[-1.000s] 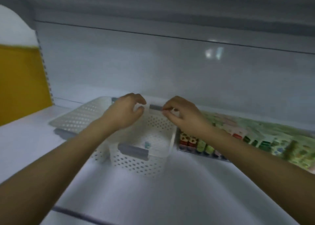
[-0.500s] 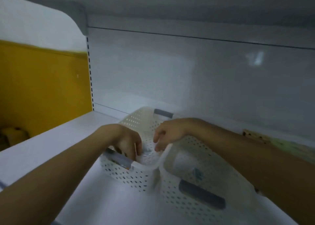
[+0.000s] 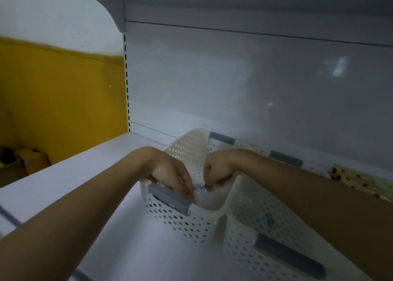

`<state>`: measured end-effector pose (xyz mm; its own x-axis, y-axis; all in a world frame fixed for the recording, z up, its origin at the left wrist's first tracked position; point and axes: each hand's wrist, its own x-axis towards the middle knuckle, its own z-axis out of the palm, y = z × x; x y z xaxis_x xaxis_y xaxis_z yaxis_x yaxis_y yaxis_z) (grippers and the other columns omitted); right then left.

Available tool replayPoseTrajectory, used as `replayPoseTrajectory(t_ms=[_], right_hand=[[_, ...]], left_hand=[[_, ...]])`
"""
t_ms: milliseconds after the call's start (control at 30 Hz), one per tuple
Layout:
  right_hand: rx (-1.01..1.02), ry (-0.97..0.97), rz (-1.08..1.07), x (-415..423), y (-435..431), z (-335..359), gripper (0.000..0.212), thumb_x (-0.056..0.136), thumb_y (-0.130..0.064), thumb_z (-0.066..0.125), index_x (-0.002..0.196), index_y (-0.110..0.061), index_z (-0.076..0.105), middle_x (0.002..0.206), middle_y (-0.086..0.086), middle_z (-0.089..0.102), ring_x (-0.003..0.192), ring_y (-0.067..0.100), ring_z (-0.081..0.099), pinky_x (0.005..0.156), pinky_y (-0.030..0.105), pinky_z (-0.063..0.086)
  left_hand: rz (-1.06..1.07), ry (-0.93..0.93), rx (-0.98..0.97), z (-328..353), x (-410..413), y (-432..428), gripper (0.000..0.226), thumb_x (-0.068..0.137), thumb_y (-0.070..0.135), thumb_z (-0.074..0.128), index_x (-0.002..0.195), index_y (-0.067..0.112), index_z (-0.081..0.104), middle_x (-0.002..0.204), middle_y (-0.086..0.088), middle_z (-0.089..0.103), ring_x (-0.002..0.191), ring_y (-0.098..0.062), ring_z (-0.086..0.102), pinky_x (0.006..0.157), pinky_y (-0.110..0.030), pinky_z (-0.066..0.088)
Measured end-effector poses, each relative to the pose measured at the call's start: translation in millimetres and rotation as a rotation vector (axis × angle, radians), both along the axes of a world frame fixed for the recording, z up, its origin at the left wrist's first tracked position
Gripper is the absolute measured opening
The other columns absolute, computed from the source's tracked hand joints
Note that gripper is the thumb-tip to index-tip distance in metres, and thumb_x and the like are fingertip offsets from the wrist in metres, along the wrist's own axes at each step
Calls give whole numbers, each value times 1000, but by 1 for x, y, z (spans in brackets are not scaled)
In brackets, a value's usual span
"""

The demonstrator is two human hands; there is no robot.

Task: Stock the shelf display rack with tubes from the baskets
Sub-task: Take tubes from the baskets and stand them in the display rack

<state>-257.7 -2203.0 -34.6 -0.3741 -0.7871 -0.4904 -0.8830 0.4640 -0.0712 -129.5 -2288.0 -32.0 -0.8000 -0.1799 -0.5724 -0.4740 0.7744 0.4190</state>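
The step in hand looks like picking stock out of the left-hand white perforated plastic basket with grey handles (image 3: 187,219), which stands on the white shelf (image 3: 70,174). Both hands are sunk inside it near its near rim. A small tube with a blue-green label (image 3: 200,189) lies low in the basket between them. The right hand (image 3: 219,170) is curled, its fingers seemingly pinching the tube's right end. The left hand (image 3: 170,174) points down just left of the tube; whether it grips anything I cannot tell. Next, the tube must be lifted clear of the rim and carried right, past the second white perforated basket (image 3: 265,248), to the display rack (image 3: 350,180) at the far right.
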Motion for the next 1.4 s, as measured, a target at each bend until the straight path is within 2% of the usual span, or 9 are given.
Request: replayPoseTrajectory(t_ms=[100,400,567,633,833,933,1100,1233,1400], right_hand=[[-234,-127,-73,-6,2,0,29,82,-22,63,104,-4,68,97,11,69,77,18,61,69,29,53],[-868,-494,-268,-8,34,17,11,84,-7,62,95,-8,65,87,5,62,75,17,57,68,25,47],[-1026,-874,-504,-8,64,30,22,89,0,52,110,-5,52,97,14,59,77,21,62,71,27,54],[-1080,-1070,-614,-8,84,37,22,93,0,42,114,-4,48,100,17,56,75,21,62,66,26,56],[-1195,-1273,-751,-12,157,47,22,92,-8,35,106,-7,53,86,8,59,53,9,56,45,16,43],[-1257,-1227,-784,-13,200,51,12,94,-17,46,90,-10,55,80,4,57,54,9,50,46,16,41],[-1399,-1237,-908,-15,275,44,13,91,-11,49,79,-11,52,76,6,54,66,11,52,57,19,47],[-1465,-1136,-891,-11,341,27,18,94,-10,43,78,-15,53,64,0,53,53,6,50,54,18,41],[-1509,-968,-922,-9,420,-12,15,94,-9,45,96,-15,58,67,-4,60,55,5,56,47,15,43]], left_hand=[[27,-66,0,-1,-2,3,40,87,47,55,113,19,65,125,3,59,119,-16,51,83,-19,43],[15,-40,-159,-8,-5,3,32,81,25,70,108,27,54,104,2,58,84,-11,54,63,-17,46],[131,205,-55,6,-5,11,38,83,18,67,116,15,47,106,-3,55,75,-12,54,59,-19,45],[212,363,6,17,-4,17,32,88,20,60,115,9,47,99,-6,58,71,-12,54,62,-21,45],[346,693,225,51,-3,61,12,91,18,55,102,15,57,84,-4,50,67,-14,44,63,-23,39],[209,736,180,67,-6,95,25,85,17,65,109,18,59,90,-2,57,73,-12,50,63,-20,40],[44,684,235,83,-27,164,25,75,14,74,93,21,58,91,4,63,81,-10,58,69,-20,47],[-67,628,411,79,-54,232,31,82,6,65,112,9,55,104,0,64,90,-9,60,73,-19,48],[-57,667,768,49,-97,329,19,90,2,52,103,16,53,93,-3,59,83,-17,58,82,-33,49]])
